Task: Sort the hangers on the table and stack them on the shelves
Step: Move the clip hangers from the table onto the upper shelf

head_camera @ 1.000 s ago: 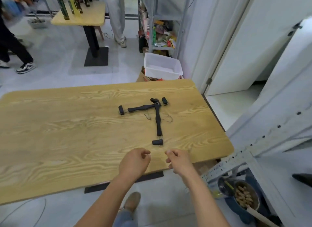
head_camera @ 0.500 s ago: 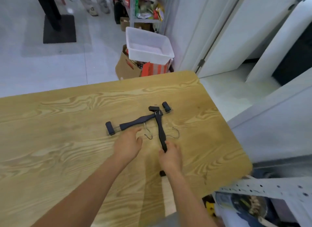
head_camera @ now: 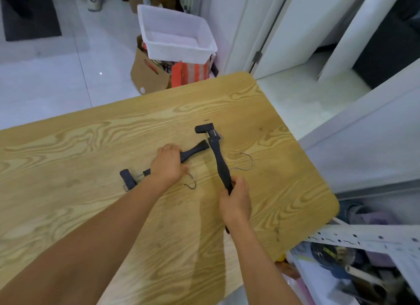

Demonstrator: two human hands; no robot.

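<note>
Head view: two bare forearms reach from the near edge out over the wooden counter.
Shelf: a white perforated rail at the lower right, just off the counter's near corner, with blurred clutter under it.
Right hand: fingers curled round the near part of the right hanger, thumb on top.
Right hanger: a black bar running away from that hand to a clip at its far end; its wire hook lies on the wood to the right. I cannot tell whether the bar is lifted or lying flat.
Left hand: closed over the middle of the left hanger, knuckles up.
Left hanger: black, slanting across the counter, one clip out past the wrist on the left, its far end just beside the right hanger's bar; its wire hook curls by the hand.
Bin: white plastic, beyond the counter's far edge, sitting on top of a brown bag.
</note>
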